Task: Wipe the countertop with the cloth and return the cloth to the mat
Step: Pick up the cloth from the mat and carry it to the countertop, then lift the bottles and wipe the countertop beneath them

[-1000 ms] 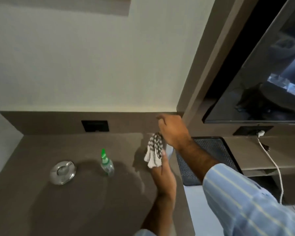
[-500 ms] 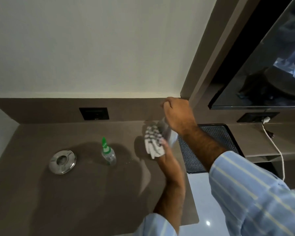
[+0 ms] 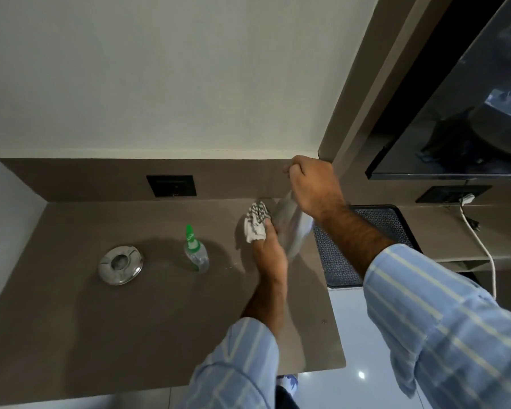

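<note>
A white cloth with dark checks (image 3: 255, 222) is bunched in my left hand (image 3: 270, 255), pressed onto the brown countertop (image 3: 130, 320) near its back right corner. My right hand (image 3: 313, 187) grips the top of a pale, blurred bottle-like object (image 3: 292, 228) and holds it tilted just above the counter, right beside the cloth. The dark patterned mat (image 3: 366, 243) lies to the right of the counter, partly hidden behind my right forearm.
A clear spray bottle with a green top (image 3: 196, 252) and a round metal dish (image 3: 120, 264) stand on the counter's left half. A black socket (image 3: 171, 185) sits in the backsplash. A dark screen (image 3: 469, 113) and a white cable (image 3: 481, 246) are at right.
My right hand has raised the pale object slightly. My left hand has pushed the cloth a little further back, toward the spot beneath it.
</note>
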### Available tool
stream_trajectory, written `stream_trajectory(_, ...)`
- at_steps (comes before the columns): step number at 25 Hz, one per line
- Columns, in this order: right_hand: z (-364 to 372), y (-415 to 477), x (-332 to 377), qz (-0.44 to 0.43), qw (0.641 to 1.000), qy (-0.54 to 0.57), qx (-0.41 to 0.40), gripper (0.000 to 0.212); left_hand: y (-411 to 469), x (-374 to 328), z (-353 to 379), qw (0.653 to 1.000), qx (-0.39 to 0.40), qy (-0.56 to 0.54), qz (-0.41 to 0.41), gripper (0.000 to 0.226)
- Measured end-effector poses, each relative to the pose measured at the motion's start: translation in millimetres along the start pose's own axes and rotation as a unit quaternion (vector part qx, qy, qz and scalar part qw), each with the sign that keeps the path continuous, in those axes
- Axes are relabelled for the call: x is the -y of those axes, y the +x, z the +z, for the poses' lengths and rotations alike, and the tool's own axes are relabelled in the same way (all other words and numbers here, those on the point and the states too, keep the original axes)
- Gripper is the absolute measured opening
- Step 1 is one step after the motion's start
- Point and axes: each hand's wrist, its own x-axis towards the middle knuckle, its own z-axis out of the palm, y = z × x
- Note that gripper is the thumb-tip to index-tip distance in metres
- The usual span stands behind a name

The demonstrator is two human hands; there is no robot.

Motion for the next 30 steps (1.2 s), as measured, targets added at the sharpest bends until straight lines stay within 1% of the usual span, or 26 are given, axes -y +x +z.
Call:
stream_trajectory(1, -1.1, -0.4, 0.5, -0.003, 1.0, -0.002, 0.011, 0.046, 7.1, -4.1, -13.9, 0.999, 0.013, 0.027, -0.012, 0.036)
stream_trajectory(2, -2.9, -1.1, 0.9, -0.009, 1.0, -0.009, 0.026, 0.045, 13.4, -11.0, -25.4, 0.999, 0.022, 0.037, 0.002, 0.039)
stream_trajectory(4, -6.8, -2.2, -1.8, -0.018, 0.998, -0.036, 0.044, 0.04, 17.4, -33.9, -42.1, 0.998, 0.013, 0.035, 0.06, 0.041)
stream_trajectory(6, -9.8, -6.8, -1.5, -0.021, 0.996, -0.067, 0.046, 0.043, 23.6, -56.5, -67.1, 0.991, -0.032, 0.068, 0.114, 0.041)
stream_trajectory(8, -11.1, -13.4, 2.4, -0.023, 0.995, -0.088, 0.04, 0.054, 39.1, -69.5, -105.6, 0.971, -0.087, 0.14, 0.173, 0.039)
stream_trajectory(9, -9.4, -16.0, 4.5, -0.031, 0.994, -0.096, 0.032, 0.059, 47.8, -69.4, -126.9, 0.957, -0.101, 0.182, 0.204, 0.04)
stream_trajectory(10, -7.3, -18.6, 6.5, -0.039, 0.993, -0.106, 0.022, 0.063, 54.9, -67.6, -147.0, 0.935, -0.095, 0.241, 0.242, 0.047)
stream_trajectory(11, -4.8, -20.3, 8.1, -0.045, 0.992, -0.116, 0.011, 0.066, 58.0, -62.7, -162.6, 0.9, -0.072, 0.328, 0.28, 0.057)
stream_trajectory(12, -2.9, -21.4, 9.7, -0.049, 0.99, -0.131, -0.002, 0.068, 58.6, -54.1, -173.5, 0.856, -0.033, 0.418, 0.303, 0.065)
stream_trajectory(13, -1.5, -21.9, 10.3, -0.054, 0.987, -0.149, -0.017, 0.07, 60.0, -43.5, -180.6, 0.826, 0.021, 0.476, 0.3, 0.07)
stream_trajectory(14, -0.4, -22.4, 10.4, -0.061, 0.984, -0.166, -0.03, 0.071, 63.0, -34.5, -184.3, 0.821, 0.068, 0.493, 0.279, 0.072)
stream_trajectory(15, 1.6, -22.8, 9.7, -0.067, 0.981, -0.176, -0.039, 0.071, 67.9, -26.8, -185.5, 0.83, 0.091, 0.487, 0.257, 0.07)
stream_trajectory(16, 3.7, -23.3, 8.6, -0.067, 0.98, -0.181, -0.04, 0.071, 72.5, -21.7, -185.9, 0.837, 0.094, 0.479, 0.248, 0.065)
stream_trajectory(19, 4.5, -20.7, 4.3, -0.043, 0.985, -0.166, -0.014, 0.067, 73.7, -11.6, -184.8, 0.835, 0.078, 0.472, 0.27, 0.053)
stream_trajectory(20, 1.5, -21.2, 6.4, -0.036, 0.983, -0.18, -0.005, 0.066, 72.6, -8.3, -185.0, 0.846, 0.062, 0.455, 0.271, 0.05)
stream_trajectory(21, -1.3, -23.4, 8.1, -0.056, 0.975, -0.215, -0.018, 0.065, 70.0, -6.0, -185.0, 0.863, 0.04, 0.432, 0.258, 0.049)
stream_trajectory(22, -2.8, -27.1, 10.5, -0.11, 0.961, -0.25, -0.05, 0.06, 68.4, -3.5, -184.6, 0.877, 0.022, 0.413, 0.245, 0.048)
stream_trajectory(23, -1.1, -35.0, 12.7, -0.195, 0.945, -0.251, -0.083, 0.052, 68.0, -0.8, -184.5, 0.883, 0.015, 0.405, 0.237, 0.048)
stream_trajectory(24, 7.4, -47.1, 11.8, -0.286, 0.928, -0.217, -0.103, 0.043, 68.8, 1.6, -183.5, 0.882, 0.021, 0.409, 0.234, 0.047)
stream_trajectory(25, 24.8, -63.3, 6.7, -0.339, 0.922, -0.159, -0.093, 0.033, 71.3, 3.2, -180.7, 0.876, 0.038, 0.42, 0.233, 0.047)
stream_trajectory(26, 47.0, -82.6, 0.0, -0.33, 0.938, -0.097, -0.048, 0.026, 74.6, 3.3, -176.5, 0.871, 0.055, 0.43, 0.23, 0.046)
stream_trajectory(27, 69.2, -99.5, -6.5, -0.258, 0.965, -0.038, 0.024, 0.027, 79.6, 3.0, -170.1, 0.869, 0.07, 0.435, 0.223, 0.045)
stream_trajectory(28, 93.1, -111.9, -14.5, -0.151, 0.982, 0.014, 0.109, 0.029, 85.0, 1.8, -162.6, 0.87, 0.083, 0.436, 0.213, 0.044)
stream_trajectory(29, 118.1, -119.2, -25.7, -0.034, 0.98, 0.055, 0.187, 0.029, 91.5, 1.6, -155.1, 0.867, 0.099, 0.443, 0.206, 0.043)
stream_trajectory(30, 141.4, -120.8, -36.7, 0.075, 0.964, 0.091, 0.238, 0.028, 99.0, 2.9, -148.2, 0.858, 0.116, 0.459, 0.2, 0.042)
